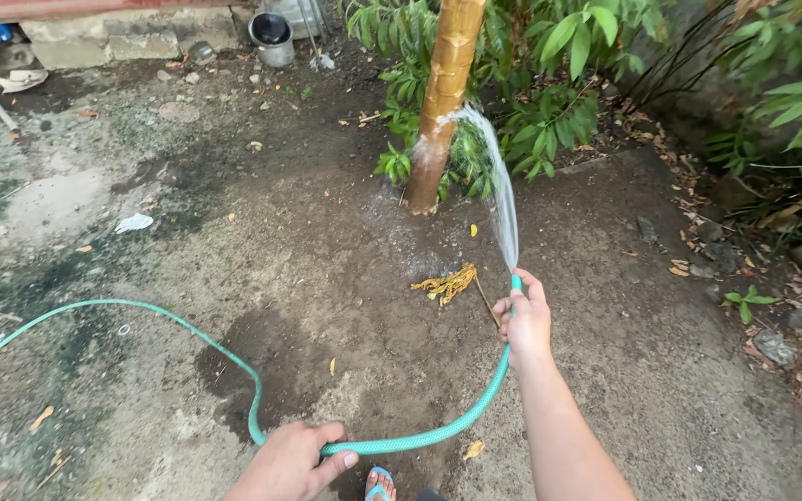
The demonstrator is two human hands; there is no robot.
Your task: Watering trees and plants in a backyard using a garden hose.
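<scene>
Damp garden soil [262, 260] is filling the frame as a right hand [523, 320], fingers clenched on a green hose [420, 438] end at centre, is spraying a yellow trunk [443, 93], left hand [291, 461] gripping its slack at bottom; puddling mud could likely cause slipping.

Bare dirt ground [605, 371], damp and darker in a patch at centre. A green hose [141, 311] snakes over it from nine o'clock toward six. Dry yellow leaves [447, 283] lie just right of centre. A white scrap [134, 223] rests at ten o'clock, a metal pot [272, 39] at twelve, and grey stones [772, 345] at three.
</scene>
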